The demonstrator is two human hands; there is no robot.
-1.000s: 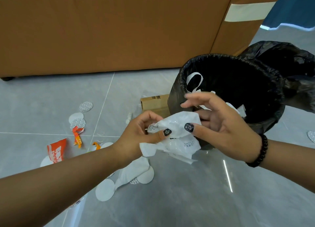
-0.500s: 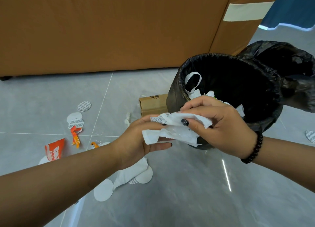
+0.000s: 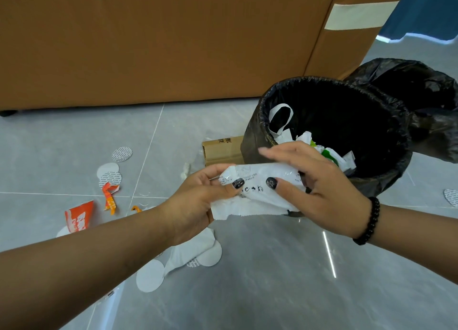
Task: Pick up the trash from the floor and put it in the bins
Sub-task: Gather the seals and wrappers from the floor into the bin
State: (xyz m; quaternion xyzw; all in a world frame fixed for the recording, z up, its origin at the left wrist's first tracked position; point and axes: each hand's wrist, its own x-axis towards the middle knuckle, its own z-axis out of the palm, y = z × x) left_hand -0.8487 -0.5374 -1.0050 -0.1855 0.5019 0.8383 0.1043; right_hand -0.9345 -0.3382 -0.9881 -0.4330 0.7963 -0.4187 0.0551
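Both hands hold a crumpled white plastic wrapper point(image 3: 260, 193) with tissue under it, just in front of a black-lined bin point(image 3: 386, 111). My left hand point(image 3: 198, 200) grips its left end, thumb on top. My right hand point(image 3: 319, 188) pinches its right end with the thumb, fingers stretched over the top. The bin holds white and green scraps point(image 3: 322, 151). A second black-bagged bin point(image 3: 426, 101) stands behind it to the right.
Litter lies on the grey tile floor: white round discs point(image 3: 151, 275), patterned discs point(image 3: 122, 154), orange wrapper pieces point(image 3: 78, 218), a cardboard box point(image 3: 223, 149) beside the bin, one disc point(image 3: 451, 197) at far right. A brown sofa point(image 3: 161, 44) runs along the back.
The hands have flattened and stretched the wrapper between them. My right fingers, curled over it half a second ago, now lie straighter across its top.
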